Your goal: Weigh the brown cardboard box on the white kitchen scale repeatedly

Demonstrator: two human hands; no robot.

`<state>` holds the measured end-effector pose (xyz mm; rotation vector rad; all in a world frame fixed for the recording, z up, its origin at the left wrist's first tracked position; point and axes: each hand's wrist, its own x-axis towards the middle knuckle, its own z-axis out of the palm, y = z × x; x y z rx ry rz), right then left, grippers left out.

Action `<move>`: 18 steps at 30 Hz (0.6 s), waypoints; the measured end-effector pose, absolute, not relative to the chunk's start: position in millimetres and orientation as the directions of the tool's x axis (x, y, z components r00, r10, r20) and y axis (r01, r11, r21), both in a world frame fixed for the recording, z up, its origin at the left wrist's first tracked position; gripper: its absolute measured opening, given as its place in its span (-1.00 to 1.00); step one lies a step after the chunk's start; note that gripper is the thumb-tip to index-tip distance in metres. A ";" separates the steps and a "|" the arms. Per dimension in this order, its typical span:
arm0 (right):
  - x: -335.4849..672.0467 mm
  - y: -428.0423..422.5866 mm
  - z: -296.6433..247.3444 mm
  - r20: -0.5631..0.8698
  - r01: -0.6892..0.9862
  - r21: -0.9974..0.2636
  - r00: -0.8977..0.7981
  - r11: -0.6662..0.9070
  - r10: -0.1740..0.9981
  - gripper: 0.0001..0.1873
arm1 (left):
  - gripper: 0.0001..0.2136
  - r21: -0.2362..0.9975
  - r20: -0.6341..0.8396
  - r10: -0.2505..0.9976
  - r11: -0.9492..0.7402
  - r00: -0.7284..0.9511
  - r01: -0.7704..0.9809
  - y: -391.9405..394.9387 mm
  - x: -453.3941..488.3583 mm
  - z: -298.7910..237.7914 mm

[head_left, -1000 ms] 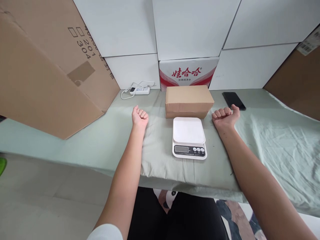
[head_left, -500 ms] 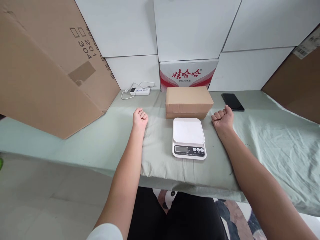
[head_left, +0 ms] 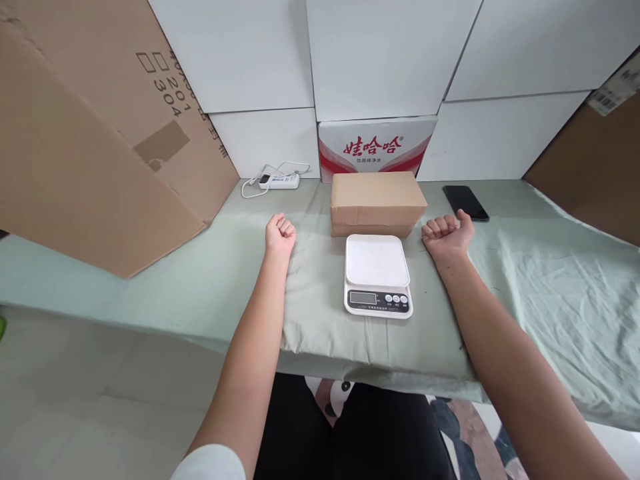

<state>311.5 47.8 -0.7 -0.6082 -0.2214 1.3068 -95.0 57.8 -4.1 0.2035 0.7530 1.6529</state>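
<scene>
My left hand (head_left: 281,237) rests on the cloth as a closed fist, left of a small brown cardboard box (head_left: 379,191). My right hand (head_left: 447,235) lies right of that box, its fingers curled toward the palm and the thumb sticking out to the side. Nothing shows in either hand. Between my forearms sits a white kitchen scale (head_left: 377,275), with a flat weighing plate and a dark panel of display and buttons facing me. The box stands just behind it. A black smartphone (head_left: 465,203) lies beyond my right hand.
Pale green cloth (head_left: 200,287) covers the table. A white power strip (head_left: 280,181) with a cable lies at the back left. White boxes (head_left: 260,60) and a red-and-white printed carton (head_left: 376,148) form the back wall. Large brown cartons (head_left: 100,133) flank both sides.
My right hand has loosened slightly, its thumb moving outward from the curled fingers. My left hand, the scale and the box stay in place.
</scene>
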 end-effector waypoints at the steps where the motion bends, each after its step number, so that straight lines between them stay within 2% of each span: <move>1: 311.3 47.6 -0.8 -0.178 -0.836 -0.530 0.269 0.138 0.946 -0.32 | -0.35 0.568 -0.274 0.927 -0.058 -0.256 -0.821 57.0 -94.3 -3.5; 10: 311.0 50.7 -4.0 -0.120 -0.758 -0.628 0.320 0.178 0.940 -0.29 | -0.42 0.542 -0.272 0.903 -0.142 -0.333 -0.828 48.2 -88.9 2.3; 18: 310.0 52.7 -5.1 -0.165 -0.774 -0.605 0.354 0.188 0.921 -0.36 | -0.48 0.517 -0.256 0.906 -0.165 -0.336 -0.840 44.8 -87.7 4.1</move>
